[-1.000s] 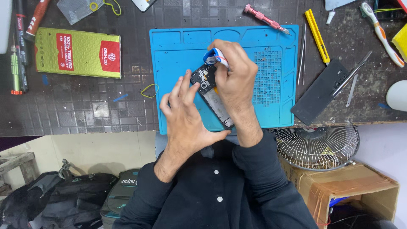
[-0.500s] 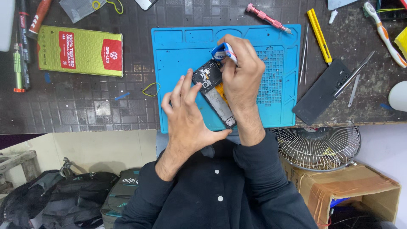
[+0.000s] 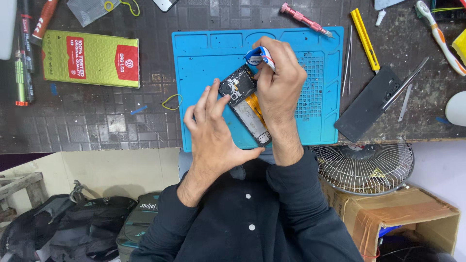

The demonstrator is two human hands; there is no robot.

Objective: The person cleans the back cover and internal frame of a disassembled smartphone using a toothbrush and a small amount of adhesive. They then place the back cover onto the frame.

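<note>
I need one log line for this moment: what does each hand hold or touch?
left hand: steadies opened phone | right hand: holds small tube over phone | surface: blue mat

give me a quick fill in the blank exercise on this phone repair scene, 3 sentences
1. The opened phone lies on a silicone work mat whose colour is ____.
2. The small blue and white tube is held in the person's ____ hand.
3. The left hand steadies the phone, while the screwdriver at the mat's top edge has a handle coloured ____.

Missing words: blue; right; pink
</note>
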